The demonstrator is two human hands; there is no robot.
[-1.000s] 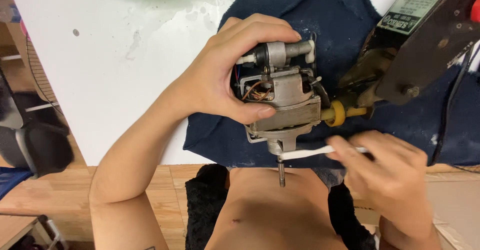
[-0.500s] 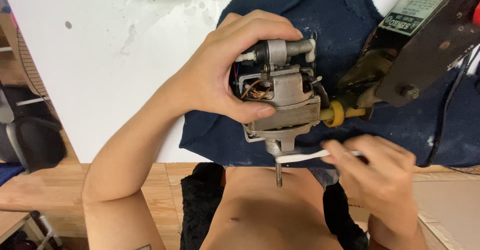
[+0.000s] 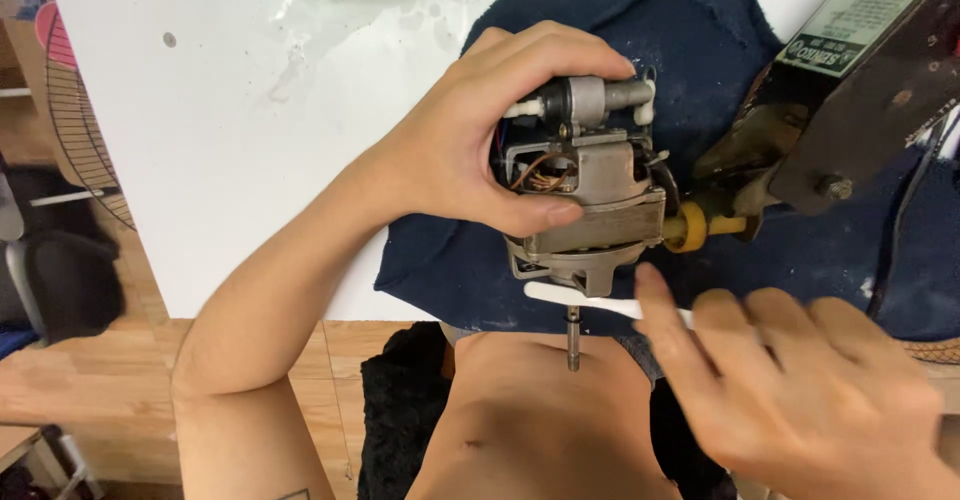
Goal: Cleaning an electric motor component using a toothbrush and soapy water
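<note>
Left hand (image 3: 470, 150) clamps the grey metal fan motor (image 3: 585, 195) over the dark blue towel (image 3: 690, 50); right hand (image 3: 800, 380) fingers pinch a white toothbrush (image 3: 585, 300) against its shaft base, cleaning looks midway.

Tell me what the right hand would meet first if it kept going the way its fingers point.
The right hand points up and left, holding a white stick. Going straight on, it would probably first meet the grey motor at its lower housing, where the stick's tip already lies near the shaft. Depth is unclear.
</note>
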